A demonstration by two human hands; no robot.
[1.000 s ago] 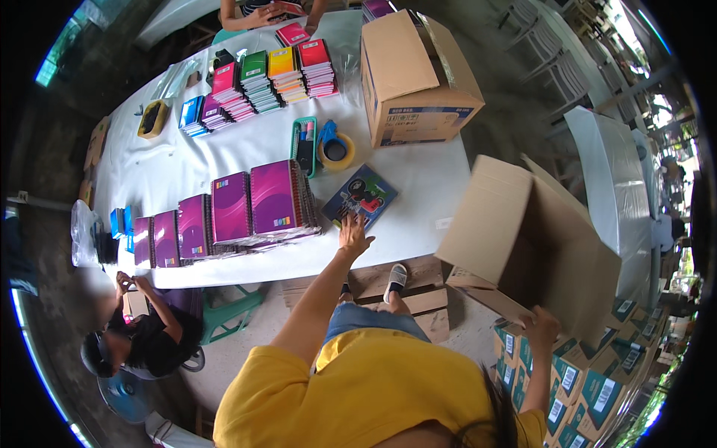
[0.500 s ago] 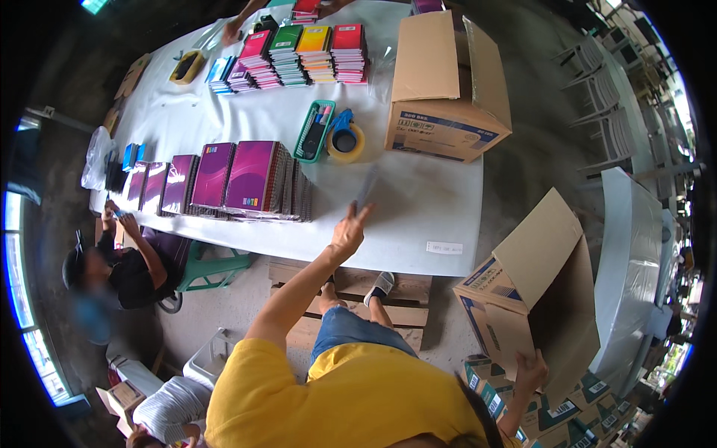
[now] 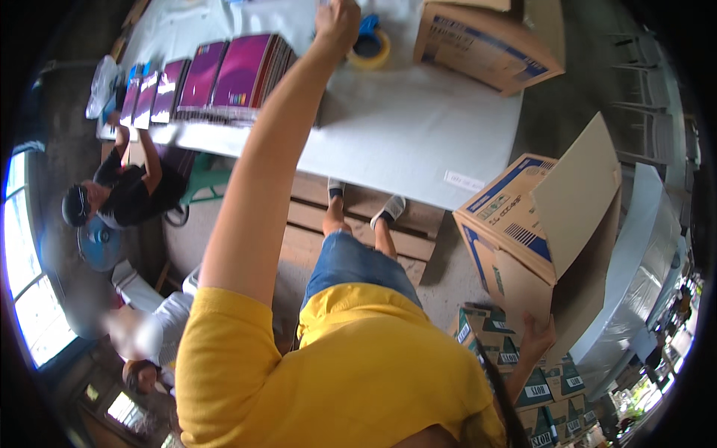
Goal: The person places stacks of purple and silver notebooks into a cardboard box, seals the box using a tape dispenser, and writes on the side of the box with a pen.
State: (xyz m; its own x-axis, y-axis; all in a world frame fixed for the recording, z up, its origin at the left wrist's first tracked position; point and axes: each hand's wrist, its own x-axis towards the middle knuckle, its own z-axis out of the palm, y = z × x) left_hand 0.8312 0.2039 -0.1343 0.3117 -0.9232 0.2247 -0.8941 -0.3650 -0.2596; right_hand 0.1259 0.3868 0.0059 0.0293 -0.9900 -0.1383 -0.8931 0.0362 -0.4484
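Note:
My left hand [image 3: 339, 27] is stretched out over the far side of the table, fingers curled. What it grips, if anything, is hidden near the upper edge. Just right of it lies a roll of clear tape [image 3: 370, 51] with a blue dispenser [image 3: 369, 26]. My right hand [image 3: 536, 340] is closed on a flap of an open cardboard box [image 3: 515, 209], which is tilted at the table's right corner. Inside, the box is mostly in shadow. Purple spiral notebooks [image 3: 245, 71] stand in stacks left of my arm.
Another cardboard box [image 3: 485, 46] sits on the white-covered table [image 3: 403, 127]. Green-and-brown cartons [image 3: 538, 392] are piled below my right hand. A person in black [image 3: 123, 179] sits at the left by a green stool [image 3: 205, 178]. A wooden pallet [image 3: 306, 216] lies underfoot.
My left hand has reached farther across the table, toward the tape; the thin translucent thing at its fingers no longer shows clearly. My right hand still holds the box flap. The view has shifted.

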